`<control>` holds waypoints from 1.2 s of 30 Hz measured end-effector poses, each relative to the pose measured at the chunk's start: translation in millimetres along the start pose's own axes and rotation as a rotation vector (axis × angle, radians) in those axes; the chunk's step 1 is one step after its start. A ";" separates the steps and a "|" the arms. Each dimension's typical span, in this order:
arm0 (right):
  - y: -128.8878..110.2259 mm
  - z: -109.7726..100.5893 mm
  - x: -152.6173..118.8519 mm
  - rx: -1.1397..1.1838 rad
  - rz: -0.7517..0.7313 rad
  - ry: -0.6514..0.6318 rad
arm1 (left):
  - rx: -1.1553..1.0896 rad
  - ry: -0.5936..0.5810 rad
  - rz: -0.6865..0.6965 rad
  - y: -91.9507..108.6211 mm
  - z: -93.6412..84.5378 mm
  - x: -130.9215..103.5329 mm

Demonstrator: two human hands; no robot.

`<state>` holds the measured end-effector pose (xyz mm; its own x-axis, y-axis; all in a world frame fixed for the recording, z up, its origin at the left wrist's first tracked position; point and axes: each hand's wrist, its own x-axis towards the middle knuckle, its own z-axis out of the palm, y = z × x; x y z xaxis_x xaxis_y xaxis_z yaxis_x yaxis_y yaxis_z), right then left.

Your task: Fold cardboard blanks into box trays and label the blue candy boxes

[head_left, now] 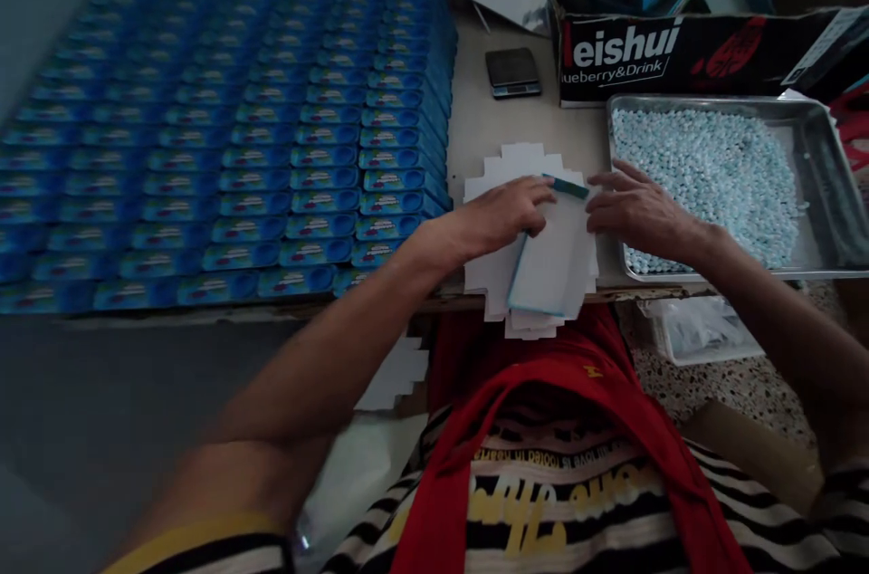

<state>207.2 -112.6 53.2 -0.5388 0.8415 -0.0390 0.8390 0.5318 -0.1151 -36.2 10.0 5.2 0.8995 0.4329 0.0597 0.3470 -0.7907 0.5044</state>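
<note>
A shallow open carton (pixel 549 271), white inside with blue edges, lies on a pile of flat white die-cut sheets (pixel 485 271) at the table's front edge. My left hand (pixel 512 210) grips the carton's upper left side, thumb and fingers closed on it near the raised dark teal end flap. At the upper right corner of the carton is my right hand (pixel 631 210), its fingers spread a little and their tips at the flap's end; nothing shows held in them.
Rows of stacked blue boxes (pixel 326 153) fill the left. A small scale (pixel 512 71) stands behind the sheets. On the right are a metal tray (pixel 811 171) of pale blue-white pieces and a black carton (pixel 679 58) holding blue boxes. A white bin (pixel 710 357) sits below.
</note>
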 end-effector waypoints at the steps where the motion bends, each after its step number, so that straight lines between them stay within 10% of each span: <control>1: -1.9 9.9 1.0 -0.015 0.000 0.006 | 0.007 0.017 0.009 2.1 -5.6 1.0; 6: -37.1 57.0 10.3 -0.030 0.056 0.272 | 0.205 0.292 -0.177 39.4 -10.4 -35.0; 10: -54.6 84.9 26.7 0.080 0.146 0.407 | 0.306 0.183 -0.445 62.5 29.9 -68.0; 14: -55.3 109.7 28.8 -0.005 0.206 0.491 | 0.169 0.172 -0.590 39.4 56.2 -62.8; 22: -60.1 125.2 11.4 -0.114 0.153 0.405 | -0.236 0.026 -0.530 -7.1 49.6 -49.4; 27: -54.6 121.9 27.0 -0.075 0.173 0.339 | -0.174 0.078 -0.565 2.1 52.9 -61.0; 33: -47.1 121.0 44.7 -0.092 0.160 0.253 | 0.242 0.416 -0.493 25.2 79.1 -82.6; 36: -44.6 118.7 51.3 -0.094 0.149 0.211 | 0.304 0.329 -0.541 34.8 91.5 -84.1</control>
<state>133.2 -104.4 -61.6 -0.3894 0.9070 0.1604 0.9165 0.3988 -0.0305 -75.5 -93.4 -61.1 0.4687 0.8704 0.1505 0.8254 -0.4923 0.2764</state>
